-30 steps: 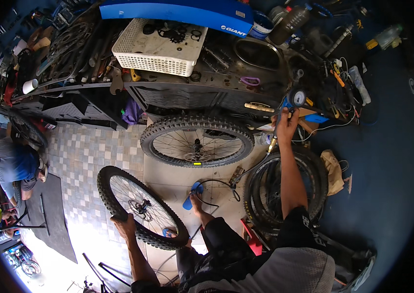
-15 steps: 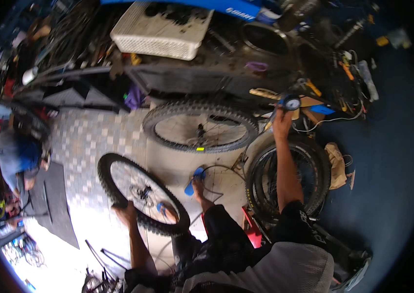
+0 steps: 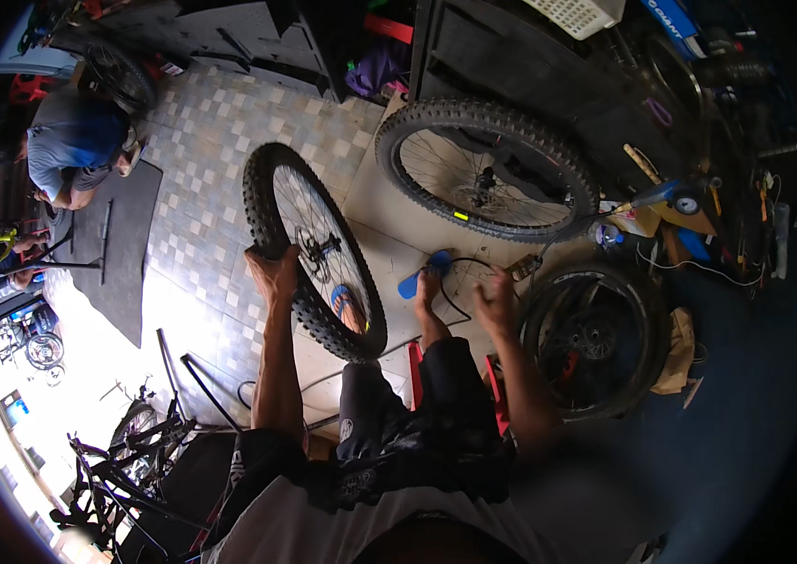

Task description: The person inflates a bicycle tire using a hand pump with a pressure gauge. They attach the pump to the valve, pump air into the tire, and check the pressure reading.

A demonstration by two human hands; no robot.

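My left hand (image 3: 273,273) is wrapped round the knobbly tyre of a bicycle wheel (image 3: 262,197), which stands tilted in front of my legs. Spokes and a hub with a disc rotor show inside its rim. My right hand (image 3: 495,305) is raised near my right foot, fingers apart, holding nothing I can see. A black hose (image 3: 459,305) curves across the floor beside it. Farther right, a tyre inflator with a round gauge (image 3: 687,203) and blue body rests at the bench edge, out of my hand.
Another knobbly wheel (image 3: 486,179) leans against the dark bench (image 3: 520,70). Wheels lie stacked (image 3: 572,282) to my right, near a brown paper bag (image 3: 678,352). A person (image 3: 83,150) bends over a dark mat (image 3: 126,254) at left. A bike frame (image 3: 126,461) stands lower left.
My right hand has let go of the inflator and come back toward my body. The left hand still grips the wheel, now more upright. My view has swung left.
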